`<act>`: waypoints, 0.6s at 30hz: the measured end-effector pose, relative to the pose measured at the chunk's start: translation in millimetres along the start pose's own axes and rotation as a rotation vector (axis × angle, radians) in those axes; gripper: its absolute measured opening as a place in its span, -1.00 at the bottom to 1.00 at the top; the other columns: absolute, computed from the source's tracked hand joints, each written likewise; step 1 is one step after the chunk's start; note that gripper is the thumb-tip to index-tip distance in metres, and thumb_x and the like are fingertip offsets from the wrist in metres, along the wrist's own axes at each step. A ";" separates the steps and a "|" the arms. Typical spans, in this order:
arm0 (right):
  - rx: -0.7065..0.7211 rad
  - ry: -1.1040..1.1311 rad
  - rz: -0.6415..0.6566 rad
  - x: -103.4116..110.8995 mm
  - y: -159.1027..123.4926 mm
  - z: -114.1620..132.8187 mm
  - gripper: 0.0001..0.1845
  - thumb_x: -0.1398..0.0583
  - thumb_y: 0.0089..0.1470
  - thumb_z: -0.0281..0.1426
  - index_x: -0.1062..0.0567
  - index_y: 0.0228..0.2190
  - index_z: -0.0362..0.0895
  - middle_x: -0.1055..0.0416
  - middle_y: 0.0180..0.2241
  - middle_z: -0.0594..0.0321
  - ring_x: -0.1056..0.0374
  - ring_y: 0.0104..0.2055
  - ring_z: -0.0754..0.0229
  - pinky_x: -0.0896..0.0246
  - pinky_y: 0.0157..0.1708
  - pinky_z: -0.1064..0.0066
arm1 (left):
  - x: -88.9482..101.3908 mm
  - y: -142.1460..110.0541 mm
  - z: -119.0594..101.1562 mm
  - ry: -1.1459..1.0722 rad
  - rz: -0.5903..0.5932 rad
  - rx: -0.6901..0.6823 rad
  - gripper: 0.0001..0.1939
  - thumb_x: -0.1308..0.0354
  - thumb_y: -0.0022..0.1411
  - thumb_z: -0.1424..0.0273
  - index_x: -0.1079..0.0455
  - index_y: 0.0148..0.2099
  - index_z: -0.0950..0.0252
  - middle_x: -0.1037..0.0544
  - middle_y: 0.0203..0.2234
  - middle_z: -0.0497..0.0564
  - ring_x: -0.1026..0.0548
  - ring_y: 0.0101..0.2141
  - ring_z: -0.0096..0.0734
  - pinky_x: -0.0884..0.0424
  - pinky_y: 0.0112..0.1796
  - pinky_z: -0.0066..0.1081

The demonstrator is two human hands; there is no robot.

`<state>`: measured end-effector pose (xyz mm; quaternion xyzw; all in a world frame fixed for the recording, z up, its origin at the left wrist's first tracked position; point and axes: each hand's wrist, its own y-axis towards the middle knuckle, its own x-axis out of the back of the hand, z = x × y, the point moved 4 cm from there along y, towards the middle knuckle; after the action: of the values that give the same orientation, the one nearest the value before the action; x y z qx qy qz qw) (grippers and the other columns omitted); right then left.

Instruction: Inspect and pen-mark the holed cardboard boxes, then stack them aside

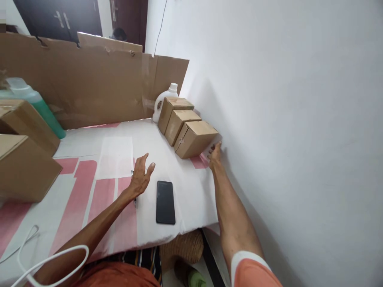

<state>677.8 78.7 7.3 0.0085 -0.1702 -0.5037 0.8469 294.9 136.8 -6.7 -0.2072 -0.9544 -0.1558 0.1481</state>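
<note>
On a cloth-covered pink-and-white surface, the left hand spreads wide, grip empty, over a slim metallic rod, left of a smooth black phone. Farther right, the right hand, loosely open, is beside the nearest of three blocky cardboard boxes; contact is hard to tell.

We have our left hand, fingers spread, over a pen beside a phone, our right hand near a box.
</note>
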 end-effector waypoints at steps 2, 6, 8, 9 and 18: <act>-0.125 0.075 -0.010 -1.3 7.9 -6.2 0.03 0.33 0.23 0.36 -0.52 0.09 -0.07 -0.54 -0.02 -0.10 -0.47 -0.06 -0.03 -0.38 -0.13 0.08 | -1.6 2.5 1.2 0.003 0.023 0.011 -0.24 0.06 0.48 -0.11 -0.19 0.46 0.32 -0.33 0.32 0.35 -0.34 0.33 0.07 -0.31 0.29 0.14; -0.260 0.198 0.000 -13.9 11.3 -8.5 -0.10 0.21 0.20 0.40 -0.53 -0.12 0.00 -0.55 -0.08 0.05 -0.47 -0.13 0.04 -0.37 -0.17 0.19 | -9.9 10.2 1.0 0.013 0.046 0.055 -0.22 0.05 0.48 -0.10 -0.14 0.48 0.33 -0.31 0.34 0.37 -0.34 0.32 0.07 -0.30 0.30 0.12; -0.285 0.239 0.005 -17.3 3.9 -10.7 -0.16 0.15 0.20 0.40 -0.51 -0.23 -0.01 -0.54 -0.17 0.11 -0.44 -0.19 0.07 -0.36 -0.24 0.25 | -18.6 21.1 -0.2 0.012 0.060 0.051 -0.21 0.02 0.47 -0.08 -0.11 0.50 0.33 -0.28 0.37 0.37 -0.29 0.37 0.08 -0.22 0.35 0.11; -0.293 0.256 0.013 -17.4 -1.9 -12.8 -0.17 0.14 0.20 0.40 -0.50 -0.28 -0.02 -0.53 -0.21 0.13 -0.43 -0.21 0.08 -0.35 -0.27 0.27 | -23.9 27.8 -0.8 0.007 0.070 0.048 -0.20 0.01 0.46 -0.07 -0.08 0.51 0.34 -0.26 0.39 0.38 -0.26 0.40 0.08 -0.17 0.38 0.11; -0.308 0.353 0.218 -31.4 -73.3 -26.9 -0.06 0.10 0.05 0.52 -0.58 0.00 0.15 -0.54 0.17 0.20 -0.45 0.11 -0.04 -0.41 -0.03 0.11 | -69.0 60.4 -12.0 -0.102 0.181 0.099 0.02 -0.08 0.37 -0.18 0.06 0.57 0.39 -0.08 0.51 0.44 -0.05 0.51 0.19 0.00 0.45 0.09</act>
<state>609.8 65.3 -40.4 -0.0514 0.0590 -0.4200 0.9042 384.2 160.6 -5.5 -0.2924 -0.9446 -0.0840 0.1228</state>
